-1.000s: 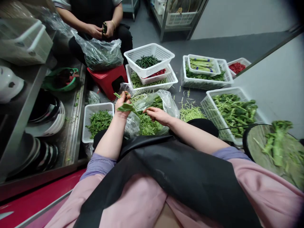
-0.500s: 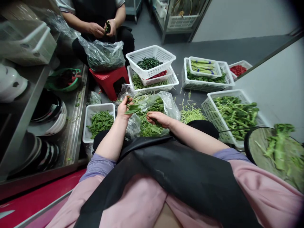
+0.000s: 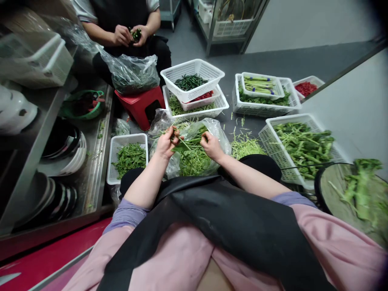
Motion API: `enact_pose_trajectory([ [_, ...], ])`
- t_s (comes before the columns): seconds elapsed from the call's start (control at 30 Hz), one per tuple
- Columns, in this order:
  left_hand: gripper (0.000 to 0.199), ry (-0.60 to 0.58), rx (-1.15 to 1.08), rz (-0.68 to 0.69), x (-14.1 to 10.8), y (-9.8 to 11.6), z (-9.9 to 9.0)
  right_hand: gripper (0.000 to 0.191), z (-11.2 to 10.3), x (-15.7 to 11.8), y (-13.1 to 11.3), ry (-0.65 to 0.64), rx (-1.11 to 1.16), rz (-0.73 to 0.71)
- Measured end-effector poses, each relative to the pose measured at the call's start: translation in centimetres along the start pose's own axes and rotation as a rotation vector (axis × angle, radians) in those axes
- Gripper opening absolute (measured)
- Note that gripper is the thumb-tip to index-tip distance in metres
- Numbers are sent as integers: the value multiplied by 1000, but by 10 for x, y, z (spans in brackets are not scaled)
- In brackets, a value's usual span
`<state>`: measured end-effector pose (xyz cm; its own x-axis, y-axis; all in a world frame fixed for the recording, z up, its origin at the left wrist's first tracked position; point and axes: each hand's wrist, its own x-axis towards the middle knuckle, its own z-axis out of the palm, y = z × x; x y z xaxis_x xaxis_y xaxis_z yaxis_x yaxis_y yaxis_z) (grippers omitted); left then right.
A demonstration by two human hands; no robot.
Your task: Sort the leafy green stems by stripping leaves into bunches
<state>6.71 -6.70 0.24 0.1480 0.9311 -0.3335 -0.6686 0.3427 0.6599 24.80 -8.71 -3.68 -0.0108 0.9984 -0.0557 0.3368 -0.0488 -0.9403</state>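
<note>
My left hand (image 3: 167,142) is closed round some green leafy stems (image 3: 182,145) above an open clear plastic bag (image 3: 222,136). Long thin greens (image 3: 195,161) fill the bag between my knees. To the right, over the bag's far side, my right hand (image 3: 211,146) has its fingers curled together in a pinch; whatever is between them is too small to make out. A white basket of leafy greens (image 3: 130,157) stands left of my left forearm.
Stacked white baskets (image 3: 194,76) with green and red peppers stand ahead, beside a red stool (image 3: 141,106). More vegetable baskets (image 3: 303,149) are at right, near a round board (image 3: 339,194). Another person's hands (image 3: 131,36) hold dark greens. Metal shelving (image 3: 100,161) lines the left.
My right hand has risen from the greens in the bag and moved slightly right. My left hand has shifted right and a little down, still with stems. The other person's hands have moved slightly.
</note>
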Motion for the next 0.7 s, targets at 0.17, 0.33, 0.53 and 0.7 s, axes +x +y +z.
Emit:
enact_pose_trajectory([
  [0.17,17,-2,58,-13,-5,4,2,14,-12,13,13,107,-320,-181],
  [0.33,16,-10,35,2,-9,7,3,13,-35,31,26,281,-362,-122],
  [0.53,16,34,-6,-15,-8,-1,5,27,-14,19,0,-178,-12,58],
  [0.7,10,97,-20,-28,-2,-14,3,22,16,9,-32,-550,119,16],
])
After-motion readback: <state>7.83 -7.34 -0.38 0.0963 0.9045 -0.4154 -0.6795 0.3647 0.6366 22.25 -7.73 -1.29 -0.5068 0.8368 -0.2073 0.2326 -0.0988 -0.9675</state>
